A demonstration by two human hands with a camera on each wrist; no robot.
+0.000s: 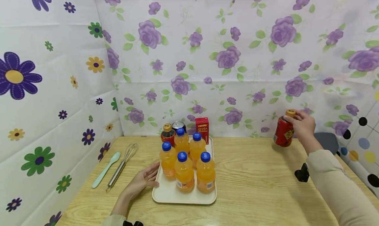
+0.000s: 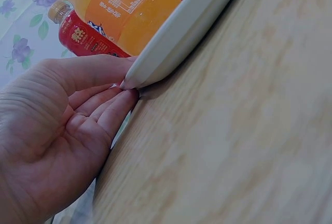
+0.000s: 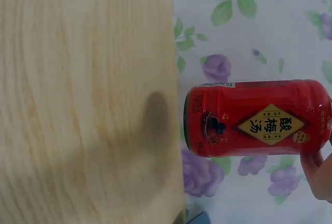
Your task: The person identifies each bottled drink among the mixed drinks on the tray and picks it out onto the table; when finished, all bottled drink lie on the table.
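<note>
My left hand (image 1: 140, 183) is at the left side of a cream tray (image 1: 165, 195). In the left wrist view its thumb lies over the tray's rim (image 2: 171, 42) and the fingertips are under it, pinching the edge. On the tray stand several orange drink bottles (image 1: 184, 175) with blue caps, a red bottle (image 1: 167, 136) with a gold cap, a dark can (image 1: 179, 124) and a red carton (image 1: 202, 129). Far to the right, my right hand (image 1: 305, 125) grips another red bottle (image 1: 283, 133) around its gold cap and neck. This bottle hangs upright above the table, its shadow below.
A metal whisk (image 1: 122, 166) and a pale green spoon (image 1: 106, 169) lie on the wooden table (image 1: 251, 186), left of the tray. Flowered cloth (image 1: 189, 61) hangs behind the table and along its left. A dark grey object (image 1: 327, 142) sits beyond my right forearm.
</note>
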